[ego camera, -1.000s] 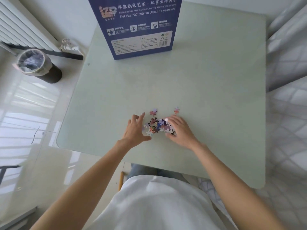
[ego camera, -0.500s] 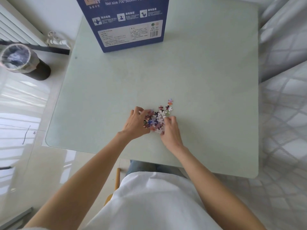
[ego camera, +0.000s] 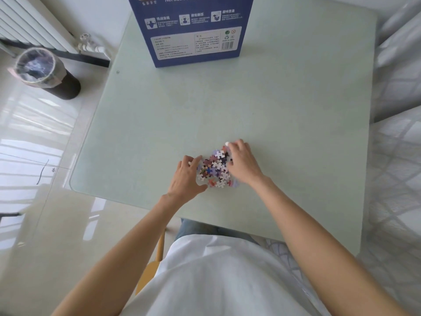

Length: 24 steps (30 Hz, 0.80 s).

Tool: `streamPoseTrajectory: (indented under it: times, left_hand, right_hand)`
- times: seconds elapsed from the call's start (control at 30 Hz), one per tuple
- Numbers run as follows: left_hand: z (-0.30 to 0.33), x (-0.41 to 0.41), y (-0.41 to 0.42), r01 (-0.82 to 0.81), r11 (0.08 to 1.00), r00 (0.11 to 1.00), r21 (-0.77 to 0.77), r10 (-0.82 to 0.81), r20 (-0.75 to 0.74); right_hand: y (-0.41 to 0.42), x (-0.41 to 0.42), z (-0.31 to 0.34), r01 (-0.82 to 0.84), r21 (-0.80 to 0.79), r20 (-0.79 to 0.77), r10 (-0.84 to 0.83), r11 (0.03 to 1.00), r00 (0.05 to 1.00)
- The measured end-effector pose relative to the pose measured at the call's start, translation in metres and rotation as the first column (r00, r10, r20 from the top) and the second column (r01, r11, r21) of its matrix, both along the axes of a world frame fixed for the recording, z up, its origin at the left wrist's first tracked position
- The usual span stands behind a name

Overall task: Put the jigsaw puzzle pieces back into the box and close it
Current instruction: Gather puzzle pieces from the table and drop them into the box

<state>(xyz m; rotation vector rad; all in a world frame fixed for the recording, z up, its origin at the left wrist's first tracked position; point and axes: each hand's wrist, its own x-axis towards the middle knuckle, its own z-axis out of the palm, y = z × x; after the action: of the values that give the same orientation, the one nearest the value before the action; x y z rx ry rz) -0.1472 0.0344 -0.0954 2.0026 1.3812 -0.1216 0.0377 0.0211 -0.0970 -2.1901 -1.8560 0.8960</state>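
A small heap of coloured jigsaw pieces (ego camera: pixel 215 168) lies on the pale green table (ego camera: pixel 284 115), near its front edge. My left hand (ego camera: pixel 185 176) cups the heap's left side, fingers bent against the pieces. My right hand (ego camera: pixel 242 161) covers the heap's right and far side, fingers curved over the pieces and touching them. The dark blue puzzle box (ego camera: pixel 193 28) stands upright at the table's far edge, well away from the heap; its top is out of frame.
A dark waste bin (ego camera: pixel 43 71) with a plastic liner stands on the glossy floor to the left. Next to it a white radiator (ego camera: pixel 34 23) runs along the wall. A patterned curtain (ego camera: pixel 396 133) hangs along the table's right side.
Both hands have swept the scattered pieces into one tighter heap. My right hand moved to the far right of the pile and pulled in the stray pieces there.
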Motion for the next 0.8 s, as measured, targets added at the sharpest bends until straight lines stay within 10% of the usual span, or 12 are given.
streamPoseTrajectory:
  times: [0.17, 0.8]
  left_hand:
    - [-0.001, 0.005, -0.002, -0.044, 0.999, 0.998, -0.001, 0.044, 0.041]
    - [0.002, 0.012, -0.015, 0.168, 0.985, 0.985, -0.031, -0.167, 0.036]
  right_hand:
    - [-0.031, -0.015, -0.003, -0.231, -0.019, 0.143, 0.232, 0.973, 0.962]
    - [-0.028, -0.02, -0.002, -0.153, -0.054, -0.04, 0.151, 0.987, 0.988]
